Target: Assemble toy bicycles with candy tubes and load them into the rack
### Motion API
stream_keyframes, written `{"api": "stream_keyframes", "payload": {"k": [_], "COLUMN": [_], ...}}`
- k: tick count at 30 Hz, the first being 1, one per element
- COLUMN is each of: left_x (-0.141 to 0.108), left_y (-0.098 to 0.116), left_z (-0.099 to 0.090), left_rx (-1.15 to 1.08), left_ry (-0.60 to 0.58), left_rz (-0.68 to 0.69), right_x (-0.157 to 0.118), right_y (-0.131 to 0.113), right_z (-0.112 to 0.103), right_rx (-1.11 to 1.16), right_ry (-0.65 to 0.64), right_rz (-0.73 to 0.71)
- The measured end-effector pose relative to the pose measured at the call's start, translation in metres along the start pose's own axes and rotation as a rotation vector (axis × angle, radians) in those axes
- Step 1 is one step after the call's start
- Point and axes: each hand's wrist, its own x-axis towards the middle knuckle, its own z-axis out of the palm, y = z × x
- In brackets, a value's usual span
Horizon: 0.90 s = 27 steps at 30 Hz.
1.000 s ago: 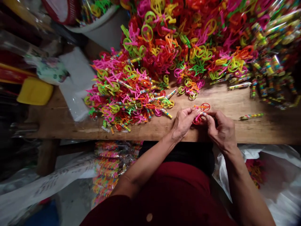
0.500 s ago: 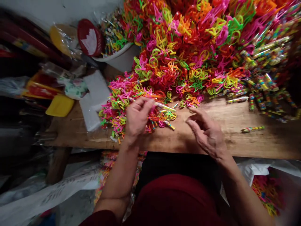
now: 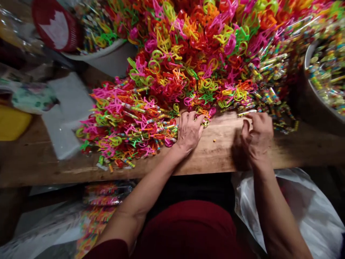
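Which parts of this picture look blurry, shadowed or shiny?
Head view: the bare right hand looks slightly blurred, a dark shadow beside it on the brown wooden bench; head view too: glare streaks some clear plastic tubes with colourful contents, and the flat yellow object looks soft.

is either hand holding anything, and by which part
Cannot tell: the left hand is at the edge of the toy pile, the right hand curls near the tubes; any hold is hidden.

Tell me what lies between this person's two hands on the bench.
The head view shows a tiny orange ball on the wooden bench between left hand and right hand, plus, beside the left, colourful plastic ring pieces.
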Motion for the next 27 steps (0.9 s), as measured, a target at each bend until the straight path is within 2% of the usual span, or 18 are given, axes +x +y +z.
{"api": "stream_keyframes", "payload": {"k": [2, 5, 8, 12, 16, 19, 21, 23, 25, 27], "left_x": [0.0, -0.008, -0.02, -0.031, -0.03, -0.027, -0.025, -0.025, -0.026, -0.025], "left_y": [0.007, 0.009, 0.006, 0.002, -0.001, -0.005, -0.006, -0.003, 0.001, 0.003], "left_z": [0.007, 0.009, 0.011, 0.011, 0.004, -0.004, -0.006, -0.005, -0.003, -0.003], "left_rx": [0.004, -0.085, -0.295, -0.497, -0.614, -0.563, -0.561, -0.626, -0.727, -0.865], "left_ry": [-0.043, -0.074, -0.05, 0.0, 0.027, 0.007, -0.033, -0.068, -0.11, -0.19], "left_rz": [-0.033, -0.016, -0.003, -0.115, -0.198, -0.208, -0.215, -0.246, -0.29, -0.336], "right_x": [0.012, 0.023, 0.026, 0.022, 0.004, -0.025, -0.045, -0.06, -0.065, -0.063], "right_y": [0.018, 0.033, 0.031, 0.014, -0.016, -0.041, -0.054, -0.063, -0.067, -0.068], "right_z": [-0.006, -0.002, 0.008, 0.01, -0.003, -0.01, -0.009, -0.003, 0.003, 0.007], "right_rx": [-0.036, -0.042, -0.091, -0.073, 0.221, 0.542, 0.765, 0.932, 0.995, 0.959], "right_ry": [-0.049, -0.198, -0.254, -0.214, -0.093, -0.015, -0.076, -0.162, -0.198, -0.182], "right_rz": [-0.003, 0.034, 0.07, 0.033, 0.012, 0.212, 0.377, 0.471, 0.47, 0.417]}}
